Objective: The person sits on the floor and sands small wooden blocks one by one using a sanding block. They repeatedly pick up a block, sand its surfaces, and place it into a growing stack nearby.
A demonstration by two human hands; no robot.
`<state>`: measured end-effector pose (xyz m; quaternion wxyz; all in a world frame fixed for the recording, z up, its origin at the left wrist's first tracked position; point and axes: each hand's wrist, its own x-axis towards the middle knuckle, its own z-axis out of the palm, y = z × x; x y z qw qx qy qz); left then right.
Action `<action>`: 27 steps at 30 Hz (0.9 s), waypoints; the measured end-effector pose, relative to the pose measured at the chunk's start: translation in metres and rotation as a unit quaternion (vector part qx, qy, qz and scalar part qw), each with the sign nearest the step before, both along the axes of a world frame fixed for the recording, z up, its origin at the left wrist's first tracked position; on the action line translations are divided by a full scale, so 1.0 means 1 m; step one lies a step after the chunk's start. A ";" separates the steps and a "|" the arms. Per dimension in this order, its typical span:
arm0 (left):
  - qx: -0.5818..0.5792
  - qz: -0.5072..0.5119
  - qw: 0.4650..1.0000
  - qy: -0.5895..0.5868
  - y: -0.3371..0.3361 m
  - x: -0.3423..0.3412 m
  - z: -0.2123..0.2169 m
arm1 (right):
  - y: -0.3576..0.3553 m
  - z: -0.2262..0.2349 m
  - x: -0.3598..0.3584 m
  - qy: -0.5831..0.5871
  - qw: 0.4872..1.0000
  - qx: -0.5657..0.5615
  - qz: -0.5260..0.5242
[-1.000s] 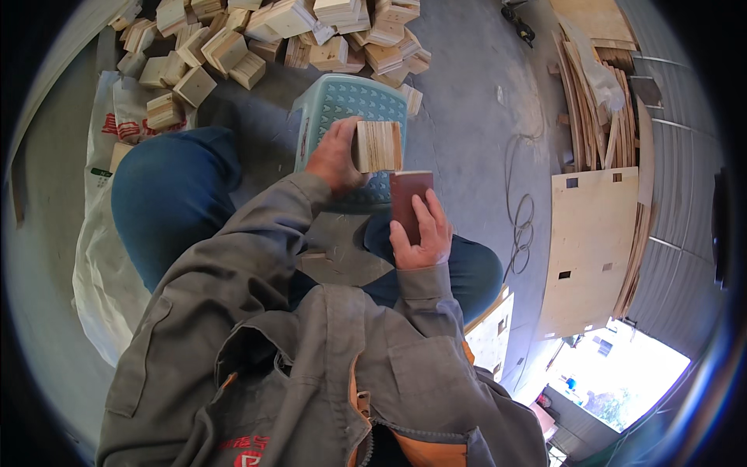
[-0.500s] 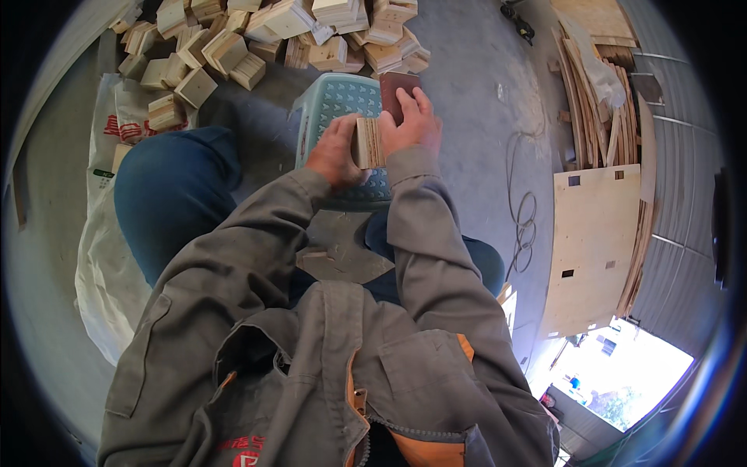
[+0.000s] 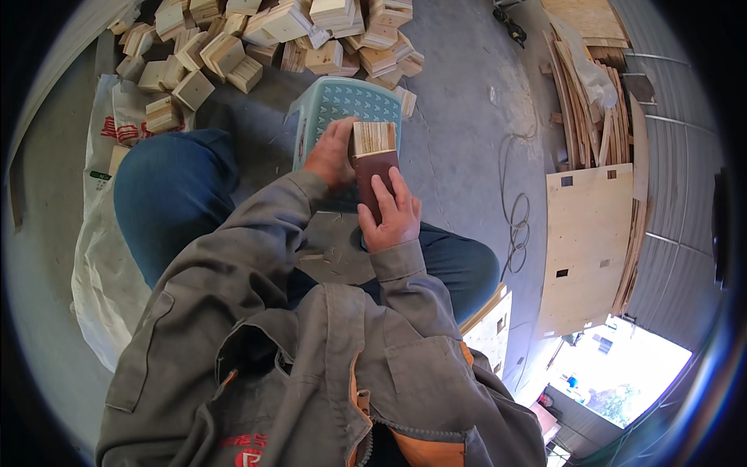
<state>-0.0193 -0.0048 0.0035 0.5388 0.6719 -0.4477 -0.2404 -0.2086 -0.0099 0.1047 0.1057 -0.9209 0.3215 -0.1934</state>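
Observation:
My left hand [image 3: 333, 154] grips a layered plywood block [image 3: 374, 138] from its left side, its striped edge facing up. The block is over a pale teal plastic stool [image 3: 306, 117] with a patterned top. In my right hand [image 3: 394, 219] is a flat reddish-brown sanding block [image 3: 373, 173], its fingers spread along the upper face and right side. The sanding block overlaps the near part of the plywood block's edge and hides it. My left fingertips are partly out of sight behind the plywood.
A heap of plywood blocks [image 3: 226, 54] lies on the floor beyond the stool. A white plastic sack [image 3: 97, 265] is beside my left knee. To the right are a coiled cable [image 3: 519, 222], leaning plywood sheets [image 3: 589, 241] and stacked wood strips [image 3: 580, 109].
My right hand has drawn the sanding block toward me, from beyond the plywood block to its near end. The left hand stays almost in place, still holding the plywood.

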 end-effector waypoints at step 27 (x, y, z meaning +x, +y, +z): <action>0.012 0.004 1.000 -0.010 0.001 -0.001 0.002 | 0.002 0.000 -0.009 0.009 1.000 0.014 -0.015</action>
